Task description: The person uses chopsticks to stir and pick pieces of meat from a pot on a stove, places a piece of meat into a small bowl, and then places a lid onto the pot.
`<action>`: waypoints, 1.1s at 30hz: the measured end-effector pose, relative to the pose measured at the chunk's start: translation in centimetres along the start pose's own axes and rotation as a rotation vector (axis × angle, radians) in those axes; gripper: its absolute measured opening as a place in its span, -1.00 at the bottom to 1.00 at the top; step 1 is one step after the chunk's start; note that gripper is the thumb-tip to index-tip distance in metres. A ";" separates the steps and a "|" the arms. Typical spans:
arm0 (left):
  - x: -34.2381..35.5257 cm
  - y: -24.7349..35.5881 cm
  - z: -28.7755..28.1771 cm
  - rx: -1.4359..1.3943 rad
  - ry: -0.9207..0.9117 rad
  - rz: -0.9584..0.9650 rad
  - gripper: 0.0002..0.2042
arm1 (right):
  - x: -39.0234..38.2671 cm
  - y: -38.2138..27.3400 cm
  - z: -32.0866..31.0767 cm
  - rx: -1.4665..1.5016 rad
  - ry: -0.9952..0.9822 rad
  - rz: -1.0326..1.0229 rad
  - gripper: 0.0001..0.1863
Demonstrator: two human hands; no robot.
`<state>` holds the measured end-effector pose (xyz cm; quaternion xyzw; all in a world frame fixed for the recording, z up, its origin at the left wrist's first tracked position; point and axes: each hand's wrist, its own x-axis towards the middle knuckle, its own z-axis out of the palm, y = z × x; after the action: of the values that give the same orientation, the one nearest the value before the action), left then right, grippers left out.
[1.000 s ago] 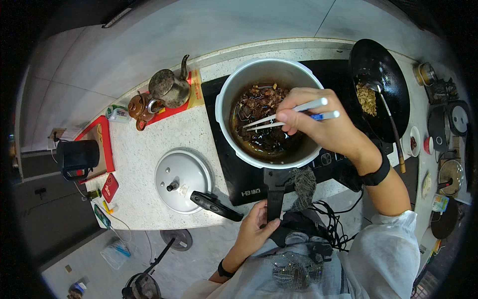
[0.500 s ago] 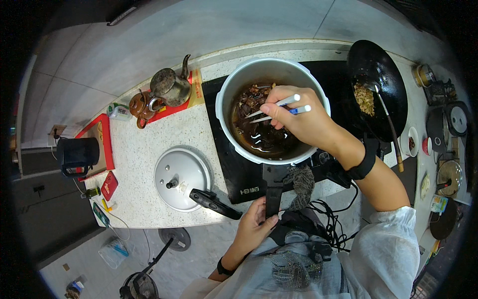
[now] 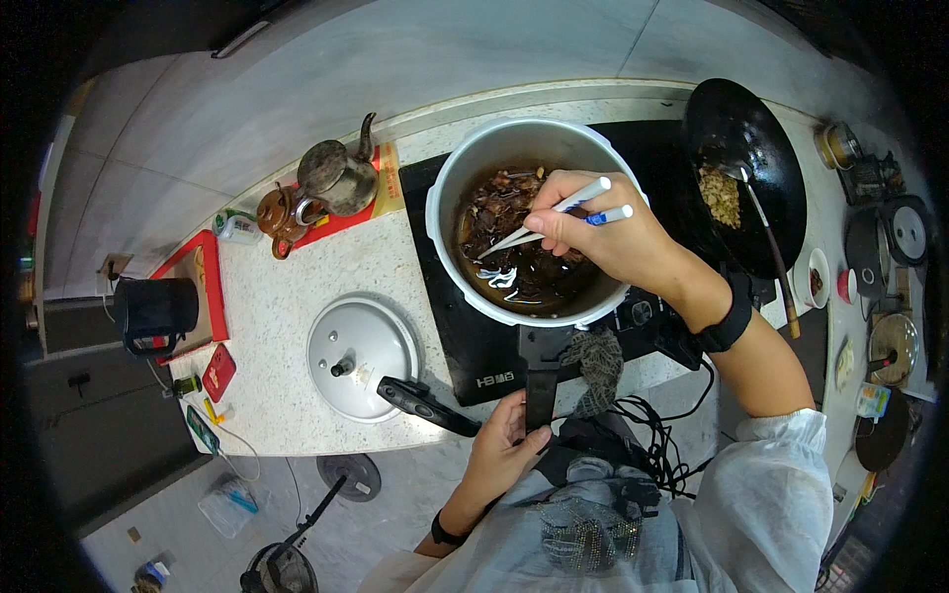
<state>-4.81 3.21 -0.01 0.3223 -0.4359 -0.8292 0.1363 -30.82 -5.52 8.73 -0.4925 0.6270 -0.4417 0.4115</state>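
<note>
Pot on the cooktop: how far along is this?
Done: the lid is off and lies on the counter; the pot holds dark pieces in brown liquid. In hand: the right hand holds chopsticks with tips in the food, and the left hand grips the pot's black handle. Left: nothing is lifted out yet; food remains in the wok.

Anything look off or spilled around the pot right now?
No spill shows. The pot lid lies off the pot with its black handle past the counter edge. A tangle of black cables hangs close below the cooktop, near the left hand.
</note>
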 end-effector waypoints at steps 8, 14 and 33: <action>0.0 0.2 0.1 -0.020 0.001 -0.007 -0.52 | 0.6 0.3 0.0 -0.105 0.008 -0.040 -0.84; -0.1 0.2 0.1 -0.058 -0.003 -0.029 -0.54 | 0.9 0.7 0.2 -0.139 0.010 -0.054 -0.81; -0.1 0.0 -0.2 0.020 0.018 -0.016 -0.50 | -1.2 -2.1 -5.2 -0.180 -0.013 0.062 -0.84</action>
<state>-4.65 3.15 -0.07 0.3346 -0.4405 -0.8228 0.1306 -35.01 -3.84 12.23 -0.5106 0.6764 -0.3674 0.3832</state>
